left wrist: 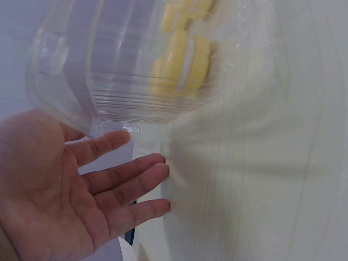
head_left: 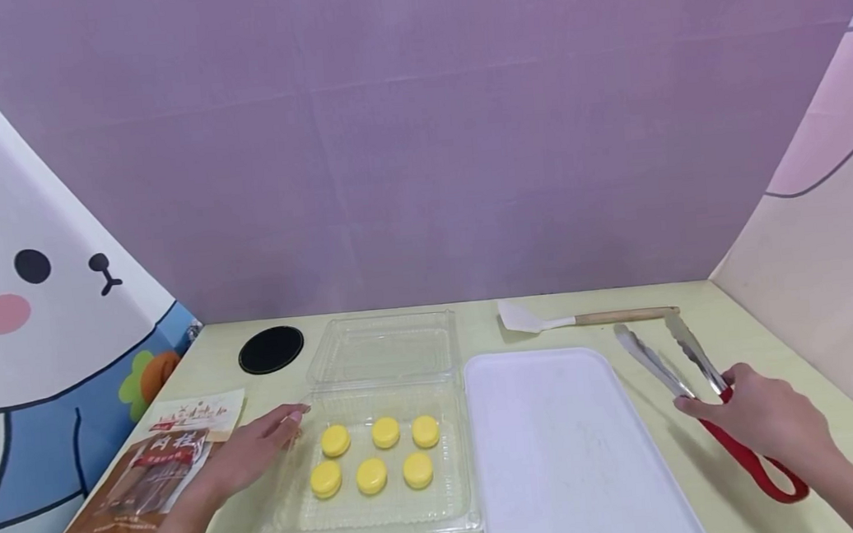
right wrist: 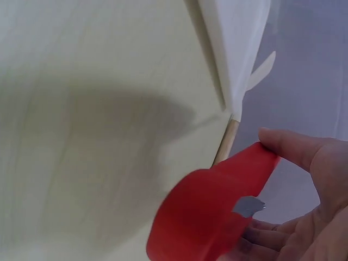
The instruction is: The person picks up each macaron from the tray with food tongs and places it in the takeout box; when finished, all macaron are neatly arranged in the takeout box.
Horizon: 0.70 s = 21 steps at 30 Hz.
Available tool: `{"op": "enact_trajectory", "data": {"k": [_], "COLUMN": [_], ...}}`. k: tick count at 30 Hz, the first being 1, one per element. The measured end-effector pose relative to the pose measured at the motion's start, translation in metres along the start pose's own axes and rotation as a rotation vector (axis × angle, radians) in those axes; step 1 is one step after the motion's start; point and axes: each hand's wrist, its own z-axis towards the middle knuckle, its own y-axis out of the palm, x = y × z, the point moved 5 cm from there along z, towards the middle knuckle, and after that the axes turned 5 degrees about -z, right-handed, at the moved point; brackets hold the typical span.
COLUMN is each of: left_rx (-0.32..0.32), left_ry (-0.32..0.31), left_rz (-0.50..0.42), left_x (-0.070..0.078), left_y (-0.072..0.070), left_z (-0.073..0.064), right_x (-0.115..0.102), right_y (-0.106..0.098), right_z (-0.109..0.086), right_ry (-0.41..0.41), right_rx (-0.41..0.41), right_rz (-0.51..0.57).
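Note:
Several yellow macarons (head_left: pixel 371 476) stand in two rows inside a clear plastic clamshell box (head_left: pixel 384 513), its lid laid back behind it. At the box's left side is my left hand (head_left: pixel 257 450), fingers extended. The left wrist view shows these fingers (left wrist: pixel 133 185) straight and spread below the box wall, the thumb partly hidden behind the plastic. My right hand (head_left: pixel 771 416) grips metal tongs by their red handle (head_left: pixel 744 452), thumb on one arm and fingers on the other. The tongs' metal tips (head_left: pixel 684 335) are spread apart, above the table right of the white tray (head_left: pixel 557 439).
A white spatula with a wooden handle (head_left: pixel 623 315) lies at the back right. On the left are a black round disc (head_left: pixel 271 349) and brown and white food packets (head_left: pixel 134 493). A purple backdrop (head_left: pixel 418 151) rises behind the table.

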Motion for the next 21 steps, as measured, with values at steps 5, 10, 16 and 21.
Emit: {"op": "enact_trajectory", "data": {"k": [5, 10, 16, 21], "left_rx": [-0.002, -0.004, -0.004, -0.006], "left_ry": [0.003, 0.010, 0.010, 0.007], "left_rz": [-0.007, -0.006, 0.002, -0.004], "left_x": [0.000, 0.000, -0.001, -0.002], "left_y": [0.000, 0.000, 0.000, 0.000], "left_z": [0.000, 0.000, 0.000, 0.001], "right_x": [0.006, 0.010, 0.013, 0.014], "right_y": [0.008, 0.014, 0.022, 0.028], "right_z": [0.000, 0.002, 0.004, 0.005], "right_ry": [0.014, 0.022, 0.043, 0.052], "right_rx": [-0.031, -0.040, -0.056, -0.059], "right_rz": [-0.001, 0.006, -0.001, -0.007]}}
